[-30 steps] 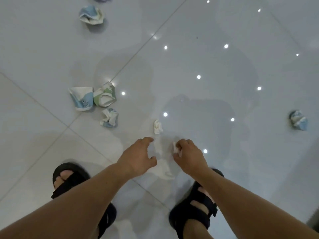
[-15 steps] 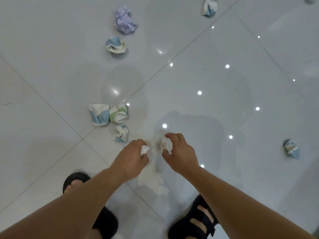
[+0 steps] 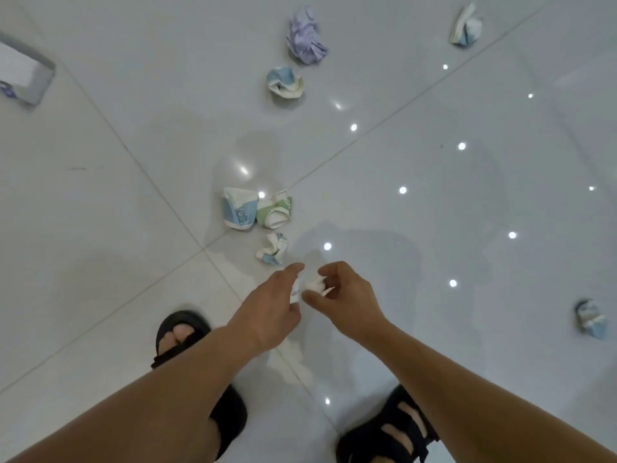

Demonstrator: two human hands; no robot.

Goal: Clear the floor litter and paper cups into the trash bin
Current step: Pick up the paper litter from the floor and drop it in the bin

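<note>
My left hand [image 3: 270,305] holds a small white paper scrap [image 3: 295,293] in its curled fingers. My right hand [image 3: 347,302] pinches a crumpled white paper wad [image 3: 315,285], and the two hands almost touch above the floor. Just beyond them lie three crushed paper cups: a small blue-white one [image 3: 273,248], a blue one [image 3: 239,207] and a green one [image 3: 274,209]. Farther off are a blue crushed cup [image 3: 284,83], a purple paper ball [image 3: 305,36], a cup [image 3: 466,26] at the top right and one [image 3: 591,319] at the right.
A grey bin with a white liner [image 3: 23,73] sits at the far left edge, partly cut off. My feet in black sandals [image 3: 182,332] [image 3: 389,429] stand on the glossy white tiles, which reflect ceiling lights.
My left hand picked a white scrap off the floor and both hands rose and came together. The view tilted up, bringing the purple ball, farther cups and the bin into sight.
</note>
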